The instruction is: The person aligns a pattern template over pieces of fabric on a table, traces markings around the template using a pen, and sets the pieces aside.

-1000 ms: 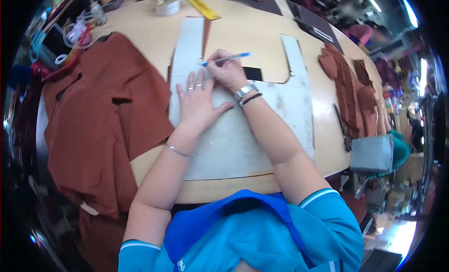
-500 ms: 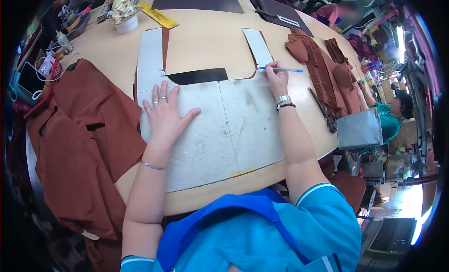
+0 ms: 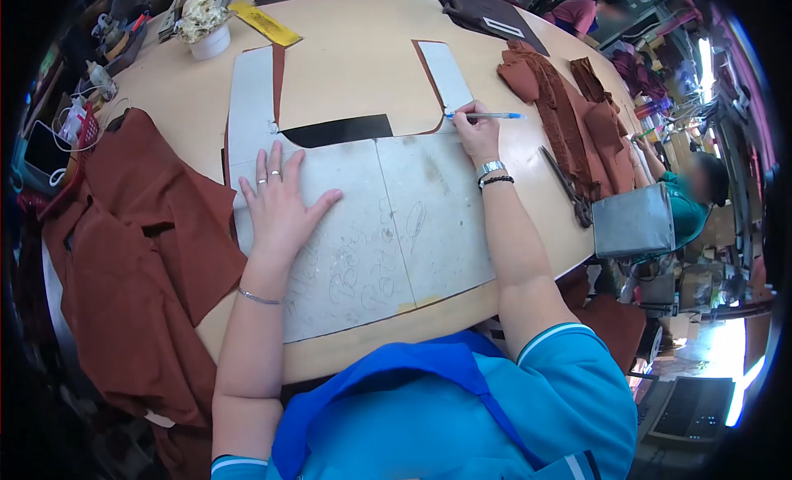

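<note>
A large grey-white pattern template [image 3: 355, 224] with two upright strips lies on the table before me, handwriting and a centre line on it. Reddish-brown fabric [image 3: 278, 80] shows along the strips' edges beneath it. My left hand [image 3: 279, 201] rests flat on the template's left part, fingers spread. In my right hand [image 3: 476, 135] is a blue-and-clear pen [image 3: 495, 115], its tip at the inner corner of the right strip. A black piece [image 3: 342, 130] lies along the template's upper edge.
Brown fabric pieces [image 3: 140, 257] hang over the table's left side; more brown fabric [image 3: 561, 117] lies right. Scissors [image 3: 569, 191] and a metal box [image 3: 634, 222] are near the right edge. A white pot [image 3: 208, 41] and yellow strip [image 3: 266, 24] stand behind. Other people are beyond the table.
The view has shifted slightly, so the template and table appear a little further left and up. The pen tip stays near the right strip's inner corner; my left hand remains flat.
</note>
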